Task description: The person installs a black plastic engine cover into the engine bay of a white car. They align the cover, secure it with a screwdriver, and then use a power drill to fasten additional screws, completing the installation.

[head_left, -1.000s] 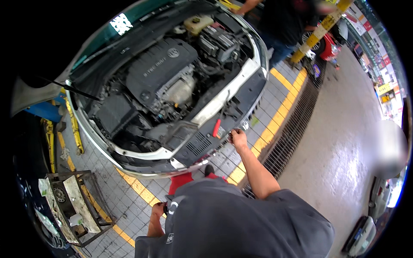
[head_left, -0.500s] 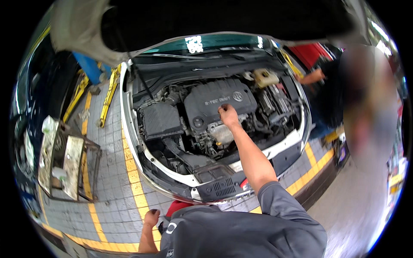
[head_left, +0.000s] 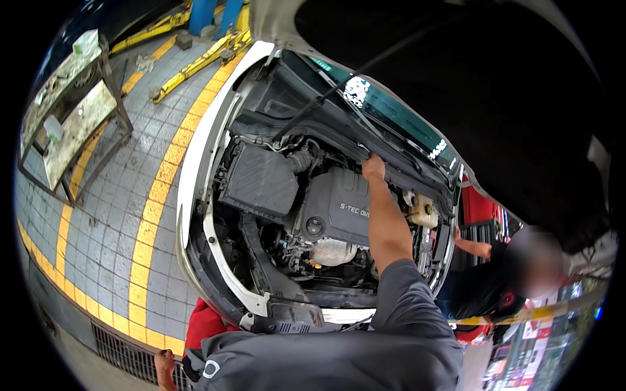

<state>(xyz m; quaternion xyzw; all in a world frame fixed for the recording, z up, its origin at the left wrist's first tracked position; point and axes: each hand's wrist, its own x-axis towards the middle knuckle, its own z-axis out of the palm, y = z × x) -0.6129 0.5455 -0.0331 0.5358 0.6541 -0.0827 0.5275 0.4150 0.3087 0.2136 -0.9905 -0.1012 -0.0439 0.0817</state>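
My right arm stretches over the car's engine bay. My right hand (head_left: pixel 373 167) is closed at the back edge of the black engine cover (head_left: pixel 332 195), near the base of the windshield. A small shiny piece (head_left: pixel 363 149) shows just past its fingers; I cannot tell whether the hand holds it. Left of the cover sits the black air filter box (head_left: pixel 261 179). A yellowish fluid reservoir (head_left: pixel 424 214) is to the right of my forearm. My left hand (head_left: pixel 164 362) hangs low at the left, beside the red cloth at my leg, its fingers curled with nothing seen in them.
The raised hood (head_left: pixel 495 111) spans the upper right, with a dark prop rod (head_left: pixel 365 68) slanting up to it. A co-worker (head_left: pixel 479 287) stands at the car's right side. At the left are a metal stand (head_left: pixel 78 133) and yellow lift arms (head_left: pixel 195 68). A floor grate (head_left: pixel 124 355) lies lower left.
My view has turned and tilted. My right hand has moved from the front part of the engine cover to its back edge. The left hand still hangs low.
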